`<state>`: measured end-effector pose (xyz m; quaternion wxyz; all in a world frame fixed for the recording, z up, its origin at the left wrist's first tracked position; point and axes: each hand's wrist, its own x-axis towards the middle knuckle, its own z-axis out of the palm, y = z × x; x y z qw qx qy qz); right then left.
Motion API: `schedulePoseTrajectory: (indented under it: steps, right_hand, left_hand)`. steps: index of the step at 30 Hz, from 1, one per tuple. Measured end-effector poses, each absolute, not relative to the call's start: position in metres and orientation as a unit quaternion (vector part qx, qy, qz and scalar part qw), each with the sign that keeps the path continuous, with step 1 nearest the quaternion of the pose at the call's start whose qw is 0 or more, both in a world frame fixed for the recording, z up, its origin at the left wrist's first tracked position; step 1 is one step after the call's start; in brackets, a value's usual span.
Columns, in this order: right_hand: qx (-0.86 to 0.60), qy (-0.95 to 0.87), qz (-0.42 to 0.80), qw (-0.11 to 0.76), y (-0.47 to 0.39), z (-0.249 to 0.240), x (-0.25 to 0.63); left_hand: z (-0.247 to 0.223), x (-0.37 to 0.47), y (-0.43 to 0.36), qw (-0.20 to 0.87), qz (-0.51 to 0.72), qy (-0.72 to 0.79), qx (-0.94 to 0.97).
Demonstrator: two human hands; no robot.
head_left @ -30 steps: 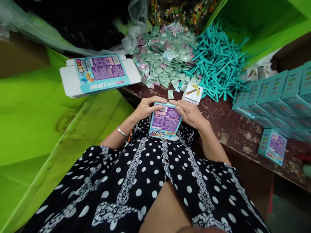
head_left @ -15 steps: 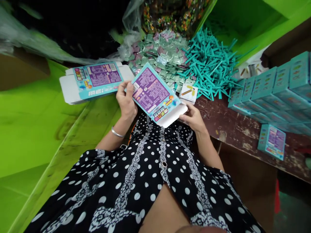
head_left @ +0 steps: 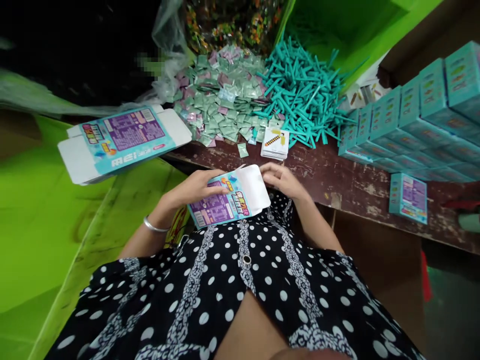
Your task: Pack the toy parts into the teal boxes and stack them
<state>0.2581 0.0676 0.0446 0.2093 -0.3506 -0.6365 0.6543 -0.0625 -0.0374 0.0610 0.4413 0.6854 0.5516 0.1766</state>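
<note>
A blue and purple carton [head_left: 215,206] with white end flaps lies against the dotted dress in my lap. My left hand [head_left: 200,187] grips it from the left, thumb across its printed face. At the carton's right end, my right hand [head_left: 283,181] has curled fingers beside the white flap; whether they pinch it is hard to tell. Left of my hands, a stack of flat cartons [head_left: 129,135] shows its printed side and white flaps. Just beyond my right hand sits a small stack of white cards [head_left: 275,143] with a pickaxe picture.
Small green and pink packets [head_left: 225,100] are heaped behind, beside a pile of teal sticks [head_left: 305,95]. Filled teal boxes [head_left: 410,120] stand in rows at the right; a single box [head_left: 408,197] lies nearer the front edge of the worn table [head_left: 367,190].
The held carton has come down toward my lap and turned, its flap end now pointing right. My left hand has shifted onto its upper face. The view has moved a little rightward.
</note>
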Motion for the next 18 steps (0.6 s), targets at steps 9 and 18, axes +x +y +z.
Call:
schedulePoseTrajectory:
  steps: [9,18]
  right_hand:
    - [-0.427,-0.893,0.125,0.068,0.179,0.055,0.283]
    - [-0.439,-0.881,0.163,0.069,0.181,0.064,0.287]
  left_hand:
    - [0.042,-0.066,-0.029,0.484,0.164,0.581,0.633]
    - [0.044,-0.083,-0.025,0.482,0.189,0.61,0.6]
